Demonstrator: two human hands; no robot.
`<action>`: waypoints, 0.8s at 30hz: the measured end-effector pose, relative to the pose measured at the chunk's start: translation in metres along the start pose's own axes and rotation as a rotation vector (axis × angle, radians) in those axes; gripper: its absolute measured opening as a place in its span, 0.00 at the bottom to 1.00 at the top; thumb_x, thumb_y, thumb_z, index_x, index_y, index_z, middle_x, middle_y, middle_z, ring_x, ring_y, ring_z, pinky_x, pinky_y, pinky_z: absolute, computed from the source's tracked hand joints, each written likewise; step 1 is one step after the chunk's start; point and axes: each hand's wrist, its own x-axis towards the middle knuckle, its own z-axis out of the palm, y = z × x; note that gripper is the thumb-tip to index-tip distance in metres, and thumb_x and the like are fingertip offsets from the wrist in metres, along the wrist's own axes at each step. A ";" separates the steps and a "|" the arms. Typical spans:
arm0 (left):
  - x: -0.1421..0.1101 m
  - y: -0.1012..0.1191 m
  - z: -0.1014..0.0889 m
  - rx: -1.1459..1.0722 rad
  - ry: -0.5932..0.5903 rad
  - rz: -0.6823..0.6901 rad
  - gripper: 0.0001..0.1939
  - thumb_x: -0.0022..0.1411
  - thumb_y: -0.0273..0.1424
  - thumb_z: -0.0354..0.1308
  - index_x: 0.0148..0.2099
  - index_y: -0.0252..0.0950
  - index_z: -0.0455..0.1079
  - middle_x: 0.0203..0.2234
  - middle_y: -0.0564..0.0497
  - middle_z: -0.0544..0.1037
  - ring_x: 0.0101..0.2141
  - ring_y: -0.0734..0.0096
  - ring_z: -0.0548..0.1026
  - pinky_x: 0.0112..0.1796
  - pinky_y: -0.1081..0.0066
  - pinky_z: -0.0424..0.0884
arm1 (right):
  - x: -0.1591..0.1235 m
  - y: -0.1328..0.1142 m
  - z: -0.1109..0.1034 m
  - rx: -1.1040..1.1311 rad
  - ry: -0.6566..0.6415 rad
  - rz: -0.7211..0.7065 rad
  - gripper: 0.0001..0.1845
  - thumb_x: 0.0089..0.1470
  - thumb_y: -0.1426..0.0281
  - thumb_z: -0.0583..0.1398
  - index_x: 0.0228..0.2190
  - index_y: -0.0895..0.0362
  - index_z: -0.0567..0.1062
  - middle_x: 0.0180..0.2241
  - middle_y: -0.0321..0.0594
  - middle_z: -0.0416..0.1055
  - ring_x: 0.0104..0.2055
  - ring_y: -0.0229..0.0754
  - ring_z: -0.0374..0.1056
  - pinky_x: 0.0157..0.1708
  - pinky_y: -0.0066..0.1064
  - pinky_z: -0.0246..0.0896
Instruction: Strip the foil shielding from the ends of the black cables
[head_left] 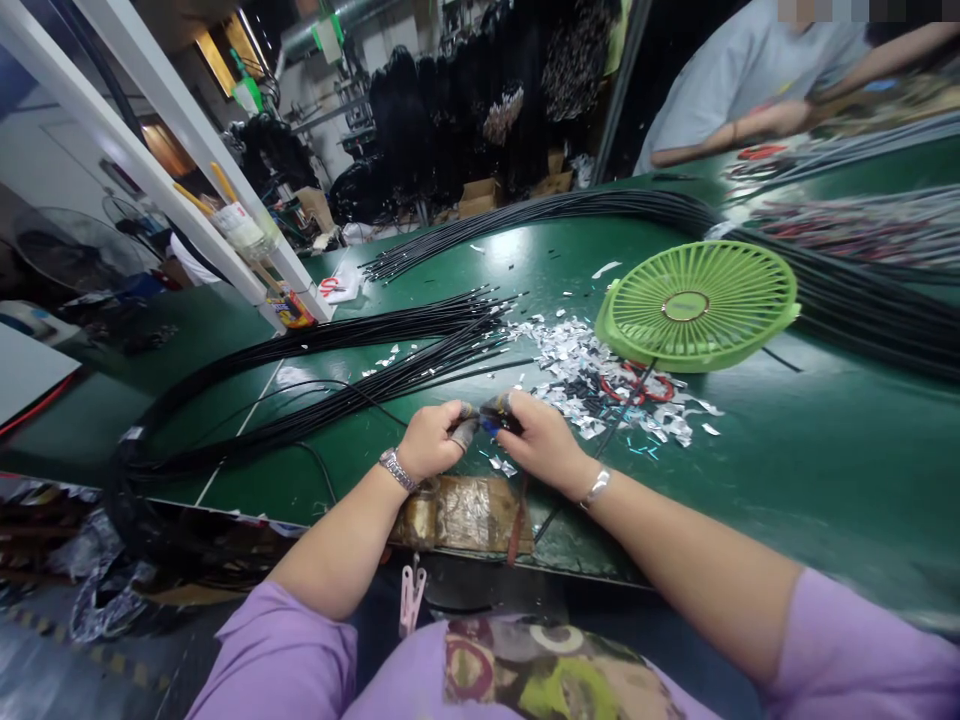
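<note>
My left hand [433, 440], a watch on its wrist, is closed with the fingertips wrapped in grey covers. It pinches a thin black cable [381, 404] that comes in from the left. Close against it, my right hand [541, 440] is closed too, its thumb and finger round something small and dark with a blue part [491, 426]; its kind is hidden by the fingers. Behind both hands lies a bundle of black cables [442, 345] with stripped ends. A taped brown block [480, 510] sits at the table edge below my hands.
White and foil scraps [562, 350] lie heaped on the green table [810, 470]. A green fan [686, 305] stands over them, red-handled scissors [652, 387] beneath. More black cables [600, 203] curve behind. A white post [202, 150] rises at left. Another person [750, 90] works at the far right.
</note>
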 end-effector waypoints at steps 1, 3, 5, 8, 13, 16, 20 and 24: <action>0.000 0.000 0.000 0.023 -0.008 0.010 0.06 0.57 0.30 0.55 0.28 0.35 0.67 0.19 0.54 0.69 0.21 0.76 0.62 0.25 0.75 0.57 | 0.002 0.002 0.001 0.058 -0.013 0.052 0.10 0.50 0.63 0.56 0.22 0.53 0.64 0.22 0.35 0.63 0.26 0.39 0.58 0.28 0.31 0.55; 0.000 -0.001 0.001 0.019 -0.027 0.008 0.06 0.58 0.31 0.55 0.29 0.35 0.68 0.19 0.54 0.69 0.21 0.77 0.63 0.25 0.75 0.58 | 0.006 0.008 0.004 0.211 -0.042 0.164 0.14 0.52 0.58 0.55 0.22 0.53 0.64 0.20 0.33 0.61 0.23 0.38 0.56 0.25 0.30 0.54; 0.001 -0.002 0.001 -0.023 -0.040 -0.023 0.06 0.59 0.31 0.54 0.31 0.34 0.68 0.18 0.55 0.69 0.20 0.77 0.63 0.25 0.76 0.59 | 0.009 0.013 0.006 0.318 -0.035 0.231 0.17 0.53 0.54 0.55 0.23 0.54 0.65 0.20 0.32 0.61 0.23 0.37 0.56 0.25 0.30 0.55; 0.001 -0.003 0.002 -0.048 -0.019 -0.088 0.06 0.59 0.31 0.53 0.32 0.34 0.68 0.17 0.57 0.68 0.19 0.78 0.63 0.24 0.76 0.58 | 0.009 0.017 0.006 0.267 0.070 0.199 0.15 0.52 0.55 0.58 0.26 0.54 0.68 0.22 0.35 0.66 0.25 0.39 0.60 0.28 0.31 0.58; 0.001 0.000 0.002 0.128 0.013 -0.112 0.04 0.58 0.29 0.54 0.32 0.35 0.69 0.19 0.54 0.72 0.21 0.75 0.66 0.24 0.75 0.59 | 0.005 0.013 0.000 0.043 0.123 -0.038 0.04 0.53 0.67 0.57 0.31 0.53 0.71 0.29 0.40 0.70 0.31 0.43 0.64 0.32 0.33 0.60; 0.000 0.004 0.001 0.247 0.000 -0.094 0.04 0.56 0.28 0.55 0.33 0.36 0.70 0.21 0.53 0.74 0.23 0.73 0.69 0.26 0.74 0.60 | 0.003 0.010 0.000 -0.072 0.047 -0.112 0.03 0.48 0.73 0.57 0.28 0.54 0.69 0.27 0.39 0.68 0.30 0.42 0.63 0.31 0.31 0.58; 0.000 0.005 0.001 0.336 0.017 -0.104 0.06 0.57 0.27 0.54 0.36 0.37 0.72 0.23 0.52 0.76 0.25 0.70 0.72 0.27 0.73 0.62 | 0.002 0.010 0.002 -0.132 0.051 -0.088 0.05 0.47 0.74 0.57 0.24 0.53 0.65 0.25 0.37 0.65 0.28 0.41 0.61 0.28 0.30 0.55; 0.000 0.006 0.002 0.400 0.003 -0.105 0.07 0.57 0.28 0.54 0.38 0.37 0.72 0.24 0.51 0.78 0.26 0.69 0.74 0.28 0.73 0.64 | 0.002 0.014 0.003 -0.078 0.128 -0.003 0.03 0.53 0.68 0.56 0.28 0.53 0.66 0.26 0.38 0.67 0.28 0.41 0.62 0.29 0.31 0.56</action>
